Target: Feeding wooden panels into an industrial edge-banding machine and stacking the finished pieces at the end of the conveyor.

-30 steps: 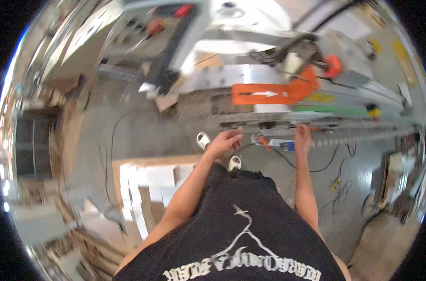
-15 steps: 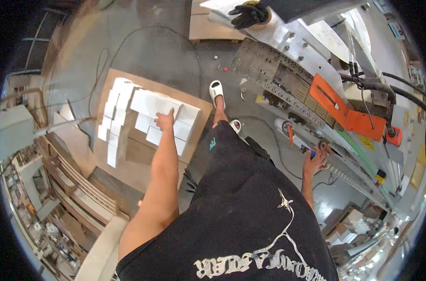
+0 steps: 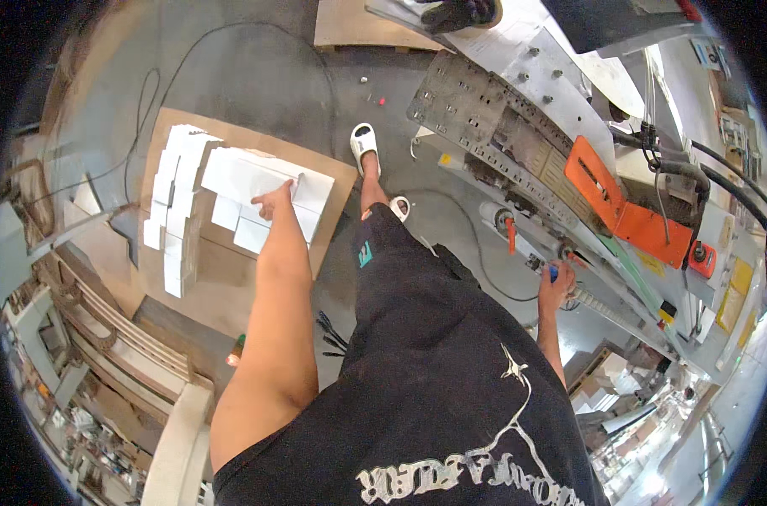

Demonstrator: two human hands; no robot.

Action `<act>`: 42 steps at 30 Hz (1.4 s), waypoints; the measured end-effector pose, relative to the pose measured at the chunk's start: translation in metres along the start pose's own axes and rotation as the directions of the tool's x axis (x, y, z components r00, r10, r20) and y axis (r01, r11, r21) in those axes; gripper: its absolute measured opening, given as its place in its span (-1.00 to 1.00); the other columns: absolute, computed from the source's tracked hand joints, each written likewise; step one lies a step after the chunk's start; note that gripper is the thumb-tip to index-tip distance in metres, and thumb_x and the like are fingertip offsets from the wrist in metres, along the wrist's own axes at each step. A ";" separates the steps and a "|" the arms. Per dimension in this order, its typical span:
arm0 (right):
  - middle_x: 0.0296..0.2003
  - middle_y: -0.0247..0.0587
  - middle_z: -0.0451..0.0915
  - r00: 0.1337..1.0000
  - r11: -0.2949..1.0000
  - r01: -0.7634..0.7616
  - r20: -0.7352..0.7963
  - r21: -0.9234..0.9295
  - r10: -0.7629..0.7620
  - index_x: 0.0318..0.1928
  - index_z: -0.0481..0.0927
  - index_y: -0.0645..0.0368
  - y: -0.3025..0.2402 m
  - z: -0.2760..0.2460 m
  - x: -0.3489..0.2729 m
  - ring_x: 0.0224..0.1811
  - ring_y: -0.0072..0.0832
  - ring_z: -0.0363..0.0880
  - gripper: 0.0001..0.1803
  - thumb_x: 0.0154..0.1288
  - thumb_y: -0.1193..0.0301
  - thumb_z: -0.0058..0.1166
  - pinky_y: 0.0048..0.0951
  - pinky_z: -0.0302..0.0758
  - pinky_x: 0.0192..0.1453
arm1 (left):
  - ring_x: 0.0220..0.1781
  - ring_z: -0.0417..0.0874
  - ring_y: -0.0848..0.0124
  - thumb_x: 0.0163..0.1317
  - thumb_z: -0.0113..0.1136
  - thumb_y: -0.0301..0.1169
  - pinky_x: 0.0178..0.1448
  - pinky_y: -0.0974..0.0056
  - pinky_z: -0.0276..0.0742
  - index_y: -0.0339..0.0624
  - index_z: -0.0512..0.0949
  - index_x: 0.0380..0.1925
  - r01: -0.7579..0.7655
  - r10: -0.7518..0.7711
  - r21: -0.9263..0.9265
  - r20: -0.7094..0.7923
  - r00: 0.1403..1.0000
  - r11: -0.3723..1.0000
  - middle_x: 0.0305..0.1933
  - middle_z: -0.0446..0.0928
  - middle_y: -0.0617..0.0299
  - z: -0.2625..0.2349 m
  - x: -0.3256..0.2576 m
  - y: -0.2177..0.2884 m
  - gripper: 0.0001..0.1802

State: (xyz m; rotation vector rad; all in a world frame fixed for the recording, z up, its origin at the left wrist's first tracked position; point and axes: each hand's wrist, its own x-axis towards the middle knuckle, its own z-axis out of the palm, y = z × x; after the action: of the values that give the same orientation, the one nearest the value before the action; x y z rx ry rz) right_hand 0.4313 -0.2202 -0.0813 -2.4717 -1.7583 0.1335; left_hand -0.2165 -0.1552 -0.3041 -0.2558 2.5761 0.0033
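White card stack (image 3: 240,173) beneath my left hand (image 3: 274,201); right hand (image 3: 556,291) at machine (image 3: 485,105).
Stack lies on brown board (image 3: 219,295); left fingers spread, contact unclear. I judge this a reach; gripping calls for curling them. Right fingers bend by blue knob (image 3: 553,271); I can't tell if they pinch.

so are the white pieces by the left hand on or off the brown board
On. The white pieces lie within the outline of the brown board, whose bare surface shows around them.
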 end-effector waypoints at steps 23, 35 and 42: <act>0.01 -0.19 0.54 0.311 0.073 -0.729 0.425 0.681 -0.850 0.22 0.36 0.23 -0.296 -0.155 -0.001 0.08 -0.39 0.52 -0.56 0.49 0.23 -0.11 -0.24 0.52 0.15 | 0.48 0.15 0.06 -0.01 0.30 -0.22 0.54 -0.04 -0.01 -0.27 0.19 0.35 0.102 0.955 -0.994 -0.006 -0.298 0.026 0.42 0.20 -0.05 -0.259 -0.351 -0.047 -0.10; -0.11 -0.17 0.58 0.779 -0.110 -0.565 0.484 0.818 -0.399 0.15 0.37 0.27 -0.167 -0.096 0.036 -0.28 -0.44 0.64 -0.57 0.34 0.37 0.09 -0.40 0.64 -0.24 | -0.11 0.65 0.34 0.31 0.12 -0.36 -0.08 0.23 0.61 -0.29 0.49 -0.04 -0.081 0.913 -0.910 0.399 0.084 0.406 -0.12 0.61 0.19 -0.164 -0.303 0.062 -0.71; -0.05 0.02 0.59 0.869 -0.571 -0.485 0.437 0.662 -0.231 0.05 0.40 0.38 -0.168 -0.060 0.063 -0.02 -0.21 0.64 -0.66 0.37 0.40 0.00 -0.26 0.64 -0.02 | -0.38 0.69 0.33 0.34 0.11 -0.36 -0.40 0.35 0.61 -0.28 0.50 0.00 -0.417 0.926 -0.834 0.376 0.048 0.360 -0.29 0.61 0.10 -0.160 -0.357 0.093 -0.70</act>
State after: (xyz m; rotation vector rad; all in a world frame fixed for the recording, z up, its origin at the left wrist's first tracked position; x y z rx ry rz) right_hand 0.3029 -0.1082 0.0000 -0.8579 -0.2041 1.6139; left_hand -0.0194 -0.0081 0.0142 0.7867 1.2940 1.0085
